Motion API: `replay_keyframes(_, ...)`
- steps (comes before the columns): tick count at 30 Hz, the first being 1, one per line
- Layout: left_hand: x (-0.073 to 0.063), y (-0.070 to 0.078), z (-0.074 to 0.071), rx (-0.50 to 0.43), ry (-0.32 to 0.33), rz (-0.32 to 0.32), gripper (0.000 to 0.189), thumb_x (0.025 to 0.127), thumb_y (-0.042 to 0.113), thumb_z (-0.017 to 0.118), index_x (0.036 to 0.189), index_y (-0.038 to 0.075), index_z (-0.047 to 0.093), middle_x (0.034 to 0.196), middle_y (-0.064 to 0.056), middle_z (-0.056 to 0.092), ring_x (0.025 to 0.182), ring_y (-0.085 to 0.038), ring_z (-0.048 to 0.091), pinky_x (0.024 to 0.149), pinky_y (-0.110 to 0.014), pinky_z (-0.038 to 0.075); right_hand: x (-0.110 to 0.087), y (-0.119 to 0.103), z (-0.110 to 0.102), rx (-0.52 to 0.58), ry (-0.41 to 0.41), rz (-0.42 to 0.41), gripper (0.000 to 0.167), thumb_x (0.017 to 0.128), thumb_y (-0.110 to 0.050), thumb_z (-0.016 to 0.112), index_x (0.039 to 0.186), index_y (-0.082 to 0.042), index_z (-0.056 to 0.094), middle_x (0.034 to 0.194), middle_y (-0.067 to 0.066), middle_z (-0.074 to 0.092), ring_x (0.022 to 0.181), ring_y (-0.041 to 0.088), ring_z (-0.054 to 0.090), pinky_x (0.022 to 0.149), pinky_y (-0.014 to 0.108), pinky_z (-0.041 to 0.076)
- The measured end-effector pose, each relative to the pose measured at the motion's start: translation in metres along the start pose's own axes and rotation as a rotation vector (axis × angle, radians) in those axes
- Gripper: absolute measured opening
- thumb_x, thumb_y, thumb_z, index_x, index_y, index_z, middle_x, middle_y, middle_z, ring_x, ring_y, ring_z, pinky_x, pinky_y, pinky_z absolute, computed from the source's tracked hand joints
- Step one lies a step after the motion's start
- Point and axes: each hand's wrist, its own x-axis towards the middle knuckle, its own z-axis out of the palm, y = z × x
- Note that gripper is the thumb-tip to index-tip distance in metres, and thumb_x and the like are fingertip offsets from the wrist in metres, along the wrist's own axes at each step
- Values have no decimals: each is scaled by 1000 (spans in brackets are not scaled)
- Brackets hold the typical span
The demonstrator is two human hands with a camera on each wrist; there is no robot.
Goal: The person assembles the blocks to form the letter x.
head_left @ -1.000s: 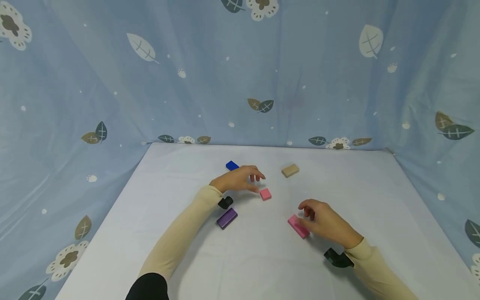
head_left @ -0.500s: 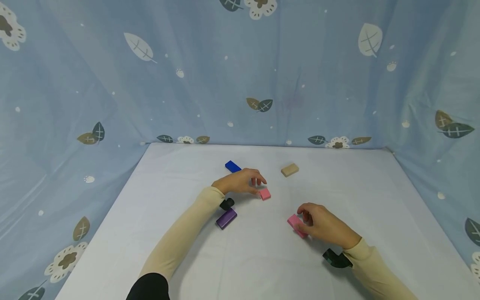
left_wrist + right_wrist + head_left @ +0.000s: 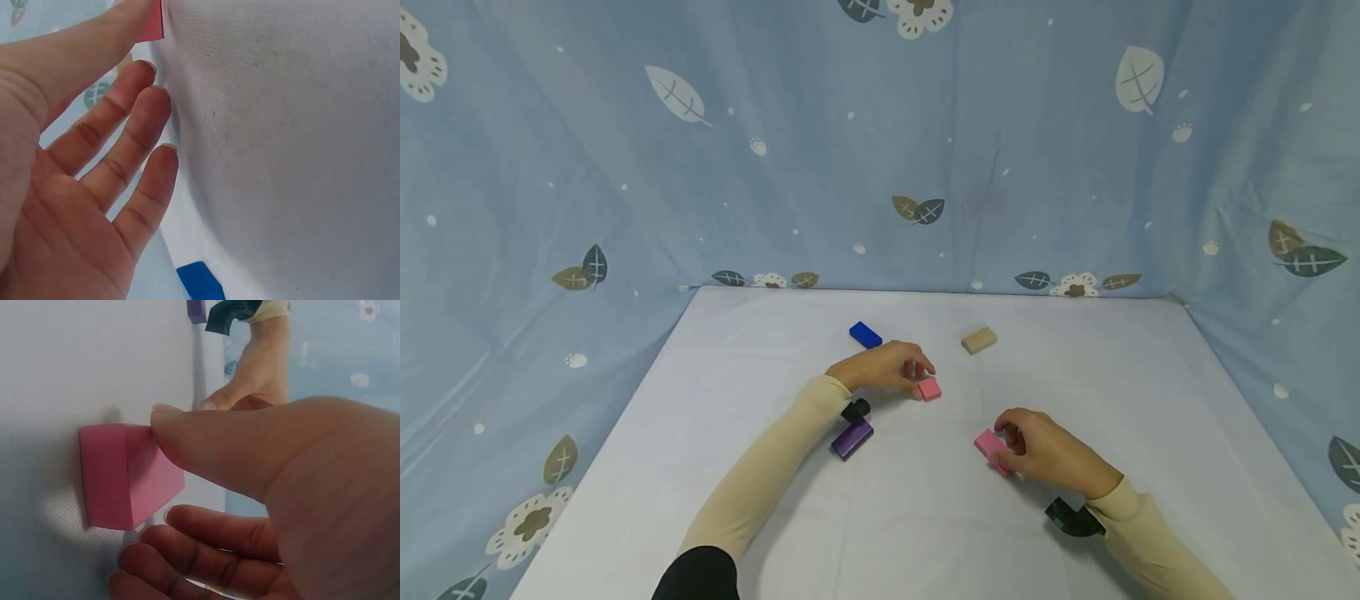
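Both hands are low over the white table. My left hand (image 3: 883, 367) reaches a small coral-pink block (image 3: 930, 389), its thumb right at the block's near left edge and the index fingertip above it. In the left wrist view the thumb hides most of that block (image 3: 152, 25), while the other fingers spread loosely. A larger pink rectangular block (image 3: 989, 444) lies flat under my right hand (image 3: 1052, 450). The right wrist view has the thumb tip at one edge of this block (image 3: 106, 478), with the bent fingers beside its opposite side and a gap between.
Just behind the left hand lies a blue block (image 3: 866, 335). A purple block (image 3: 852, 439) is beside the left wrist's camera. Farther back rests a natural wood block (image 3: 979, 340). Blue patterned cloth (image 3: 850, 167) walls in the white table (image 3: 925, 533).
My left hand has moved slightly right and down toward the small coral-pink block. My right hand has lowered a little beside the larger pink block. The blocks have stayed in place.
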Motion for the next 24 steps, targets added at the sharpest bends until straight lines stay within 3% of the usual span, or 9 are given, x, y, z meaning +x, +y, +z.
replay_keyframes(13, 2, 2, 0, 31, -25, 53, 40, 90, 17, 82, 128, 12, 73, 113, -2, 69, 99, -16, 62, 86, -22, 51, 0, -2, 1, -5, -18, 10, 34, 85, -21, 85, 106, -2, 66, 80, -4, 57, 71, 5, 50, 61, 21, 46)
replay_keyframes(24, 3, 3, 1, 43, -36, 49, 42, 90, 19, 82, 130, 16, 72, 109, 0, 69, 97, -12, 61, 88, -24, 50, 0, -5, 2, 14, -47, 37, 36, 84, -21, 86, 105, 0, 66, 78, -5, 58, 69, 4, 50, 59, 20, 45)
